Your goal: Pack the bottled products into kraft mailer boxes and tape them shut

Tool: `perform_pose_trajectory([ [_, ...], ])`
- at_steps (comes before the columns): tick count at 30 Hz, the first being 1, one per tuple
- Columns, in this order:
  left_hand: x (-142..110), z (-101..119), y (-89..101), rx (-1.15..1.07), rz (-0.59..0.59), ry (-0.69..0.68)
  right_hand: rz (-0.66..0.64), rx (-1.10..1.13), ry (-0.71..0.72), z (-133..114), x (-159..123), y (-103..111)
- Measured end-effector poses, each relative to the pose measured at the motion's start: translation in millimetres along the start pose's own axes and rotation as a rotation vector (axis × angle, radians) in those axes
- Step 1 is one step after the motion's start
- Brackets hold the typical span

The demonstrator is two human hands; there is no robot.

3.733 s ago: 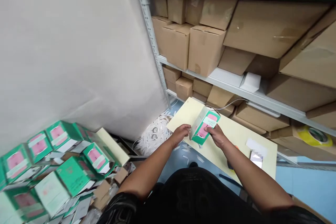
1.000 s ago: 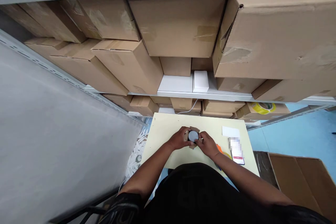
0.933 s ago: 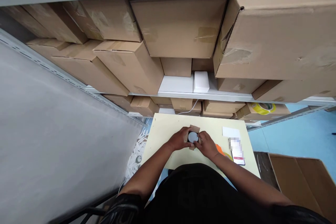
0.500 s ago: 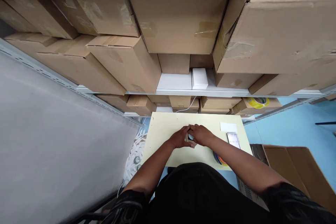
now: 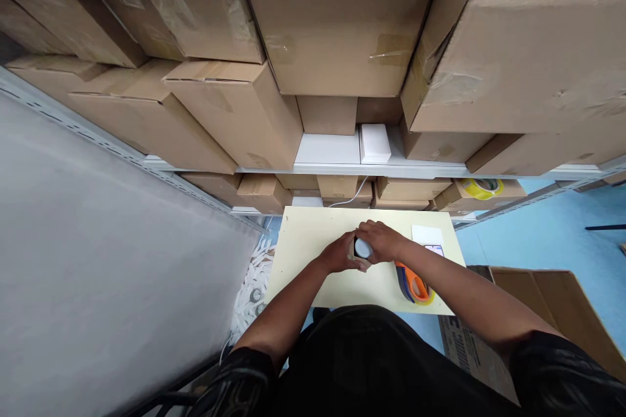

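Note:
Over the middle of the cream tabletop [image 5: 304, 244], a small cardboard box [image 5: 362, 266] sits between my two hands, open at the top. Inside it shows the round pale lid [image 5: 362, 247] of a container; the rest of that container is hidden. My left hand [image 5: 339, 254] is wrapped round the box's left side, thumb near its front. Gripping the far right edge is my right hand [image 5: 384, 241], its fingers curled over the rim beside the lid. Right of the hands, partly under my right forearm, lies an orange and blue tape dispenser [image 5: 417, 287].
A white paper [image 5: 426, 234] and a phone [image 5: 435, 249] lie at the tabletop's right. Shelves ahead hold several cardboard boxes [image 5: 337, 32], a white box [image 5: 374, 143] and a yellow tape roll [image 5: 482, 188]. A wall [image 5: 98, 260] stands left; an open carton [image 5: 557, 313] is at right.
My right hand has shifted slightly right and up, uncovering more of the round lid. The right forearm has moved up, showing more of the tape dispenser and covering most of the phone.

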State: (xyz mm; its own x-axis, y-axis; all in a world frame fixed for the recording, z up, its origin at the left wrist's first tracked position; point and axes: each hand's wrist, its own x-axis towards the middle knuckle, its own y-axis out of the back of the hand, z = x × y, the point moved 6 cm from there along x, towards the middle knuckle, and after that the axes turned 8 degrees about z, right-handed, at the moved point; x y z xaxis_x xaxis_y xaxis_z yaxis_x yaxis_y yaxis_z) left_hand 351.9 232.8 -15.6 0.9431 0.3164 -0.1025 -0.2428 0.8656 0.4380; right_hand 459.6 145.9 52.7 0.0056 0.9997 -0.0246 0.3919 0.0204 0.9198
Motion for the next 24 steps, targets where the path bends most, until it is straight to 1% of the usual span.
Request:
perform_pose_trajectory([
  [2, -1, 3, 0.9, -0.004, 0.014, -0.019, 0.067, 0.118, -0.074, 6, -10, 19],
  [5, -2, 2, -1.1, 0.022, 0.01, -0.015, 0.191, 0.242, -0.275, 17, -25, 42],
  [7, -4, -2, -3.1, -0.002, 0.019, 0.008, 0.249, 0.27, -0.366, 20, -31, 49],
  [10, -6, -9, -4.3, -0.045, 0.075, 0.037, 0.31, 0.276, -0.409, 15, -33, 52],
  [12, -8, -11, -5.8, -0.019, 0.081, 0.025, 0.386, 0.3, -0.435, 13, -35, 57],
  [15, -13, -9, -6.9, 0.025, 0.087, 0.001, 0.578, 0.399, -0.479, 16, -47, 75],
  [18, -18, -6, -7.0, 0.024, 0.113, 0.036, 0.856, 0.599, -0.561, 31, -70, 94],
  [20, -22, -4, -6.9, 0.011, 0.129, 0.084, 1.024, 0.797, -0.656, 46, -89, 95],
  [21, -24, -2, -6.0, 0.001, 0.137, 0.096, 1.07, 0.914, -0.695, 51, -96, 90],
  [22, -25, 2, -4.3, -0.01, 0.15, 0.096, 1.079, 1.034, -0.72, 55, -101, 82],
  [24, -28, 13, 2.0, -0.039, 0.179, 0.061, 0.997, 1.255, -0.724, 53, -104, 62],
])
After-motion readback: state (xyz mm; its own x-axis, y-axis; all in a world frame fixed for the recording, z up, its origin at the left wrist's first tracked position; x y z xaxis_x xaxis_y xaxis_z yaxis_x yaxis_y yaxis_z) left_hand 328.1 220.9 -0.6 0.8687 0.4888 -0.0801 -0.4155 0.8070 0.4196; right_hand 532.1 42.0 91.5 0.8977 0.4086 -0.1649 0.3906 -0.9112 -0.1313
